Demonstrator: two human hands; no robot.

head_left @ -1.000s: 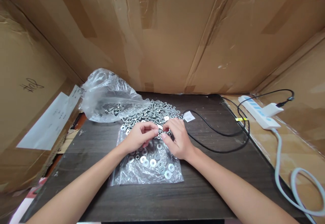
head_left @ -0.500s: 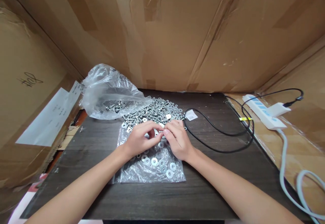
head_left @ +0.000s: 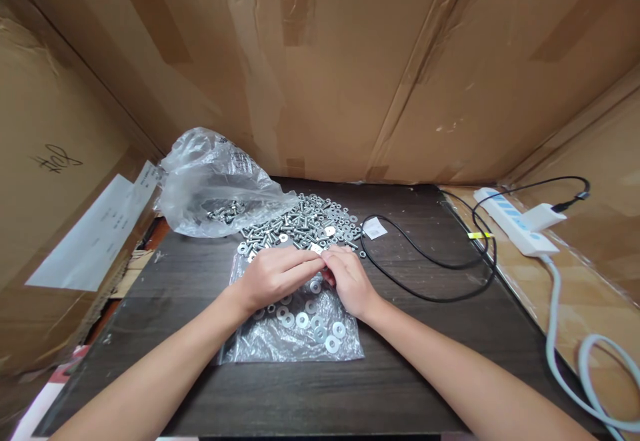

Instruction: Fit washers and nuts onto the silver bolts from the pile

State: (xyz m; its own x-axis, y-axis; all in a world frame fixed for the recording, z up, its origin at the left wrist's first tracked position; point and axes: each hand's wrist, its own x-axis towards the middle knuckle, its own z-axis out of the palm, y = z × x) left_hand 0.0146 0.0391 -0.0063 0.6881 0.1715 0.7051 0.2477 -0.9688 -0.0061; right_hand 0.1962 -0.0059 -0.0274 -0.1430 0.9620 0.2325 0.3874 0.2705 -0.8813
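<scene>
My left hand (head_left: 280,273) and my right hand (head_left: 349,281) meet fingertip to fingertip above a clear plastic bag (head_left: 260,349). Both are closed in a pinch, and whatever small piece lies between the fingers is hidden. Several flat washers (head_left: 303,320) lie on the bag, just below the hands. Beyond the fingers spreads a heap of metal bolts (head_left: 300,221), with nuts and more washers at its right side.
A larger crumpled plastic bag (head_left: 200,174) with bolts inside stands at the back left. A black cable (head_left: 425,292) loops over the dark table (head_left: 280,404), beside a small white label (head_left: 375,228). A white power strip (head_left: 515,228) sits at right. Cardboard (head_left: 340,94) walls surround the table.
The left fingers have closed down and flattened; the gap seen between thumb and forefinger is gone. The right hand stays nearly in place. The whole view has shifted slightly.
</scene>
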